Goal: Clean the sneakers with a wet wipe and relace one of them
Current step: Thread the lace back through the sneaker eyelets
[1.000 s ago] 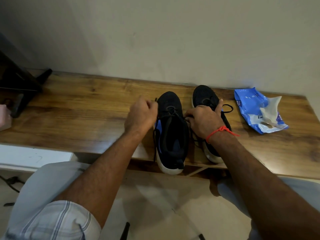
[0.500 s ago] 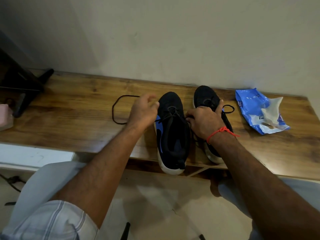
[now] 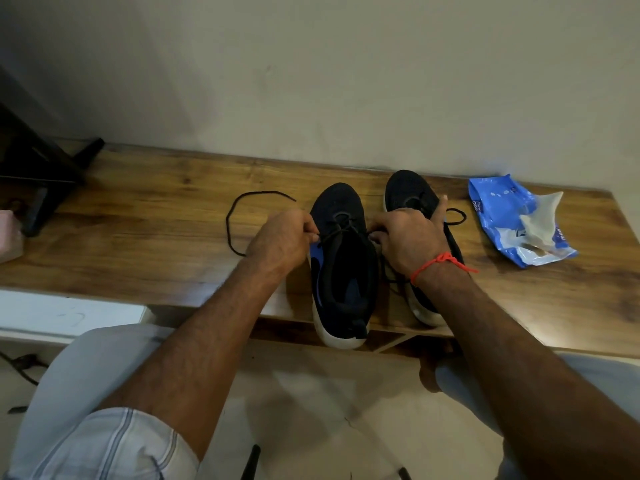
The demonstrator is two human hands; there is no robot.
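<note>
I see 2 black sneakers on the bench (image 3: pixel 145 237). My left hand (image 3: pixel 282 242) and right hand (image 3: pixel 407 242) pinch the lace (image 3: pixel 239 216) of the left sneaker (image 3: pixel 341 271), slack looping toward 9 o'clock. The wipe pack (image 3: pixel 512 220) lies at 3 o'clock.

Two sneakers stand side by side on the desk (image 3: pixel 138 244), toes toward the wall (image 3: pixel 311 81) behind it and heels at the desk's near edge: the left sneaker (image 3: pixel 341 271) juts a little over that edge, and the right sneaker (image 3: pixel 412 202) sits just beside it, slightly farther back. The left hand (image 3: pixel 282 239) is at the left sneaker's left side and the right hand (image 3: pixel 407 239) lies between and over the two, with a loose lace (image 3: pixel 230 220) curving on the desk left of the left hand. A wipes packet (image 3: pixel 512 220) lies on the desk to the right of the sneakers, apart from them, and a stand (image 3: pixel 38 174) sits at the desk's far left end.
</note>
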